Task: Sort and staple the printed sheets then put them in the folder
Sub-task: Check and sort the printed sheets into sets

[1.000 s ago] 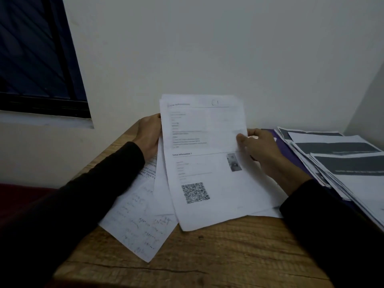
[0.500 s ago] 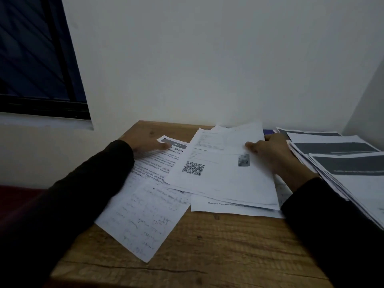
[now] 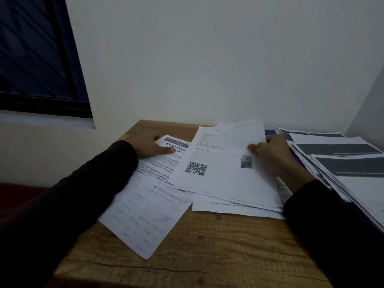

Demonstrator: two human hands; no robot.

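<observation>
The left hand [image 3: 152, 145] lies flat, fingers straight, pressing the mirror-cleaning sheet [image 3: 164, 161] onto the wooden surface [image 3: 207, 246]. Just right of that sheet, the right hand [image 3: 268, 151] pinches the QR-code sheet [image 3: 224, 163] by its right edge, forearm angled inward.

"2643" and "Mirror Clean…", cut off, are read on the headed sheet [image 3: 166, 161]. "Share your experience with us…" is printed on the bottom sheet [image 3: 232, 207].
</observation>
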